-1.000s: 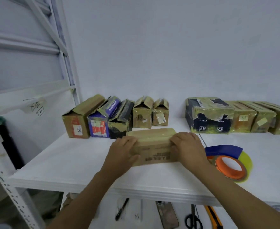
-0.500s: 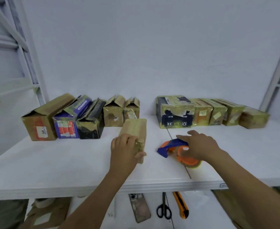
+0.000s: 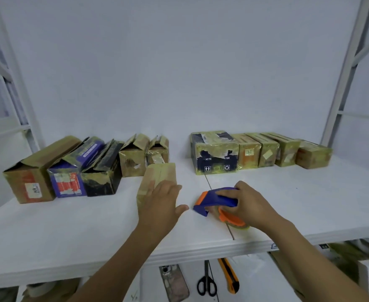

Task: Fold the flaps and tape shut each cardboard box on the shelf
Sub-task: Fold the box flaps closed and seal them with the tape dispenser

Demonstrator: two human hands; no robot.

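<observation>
A small brown cardboard box (image 3: pixel 159 174) with folded flaps lies lengthwise on the white shelf (image 3: pixel 70 232), near the middle. My left hand (image 3: pixel 160 205) rests flat on its near end, fingers straight. To the right, my right hand (image 3: pixel 244 205) grips the blue handle of a blue and orange tape dispenser (image 3: pixel 217 201), which sits on the shelf with its yellowish tape roll underneath. A row of open-flapped boxes (image 3: pixel 70 168) stands at the back left. A row of taped boxes (image 3: pixel 255 152) stands at the back right.
White rack posts rise at the left (image 3: pixel 24 94) and right (image 3: pixel 344 68). On a lower level in front lie a phone (image 3: pixel 175 282), black scissors (image 3: pixel 206 282) and an orange utility knife (image 3: pixel 229 275). A seam (image 3: pixel 218 205) runs across the shelf.
The box has been turned from crosswise to lengthwise. My right hand left it and took hold of the tape dispenser. My left hand stays on the box's near end.
</observation>
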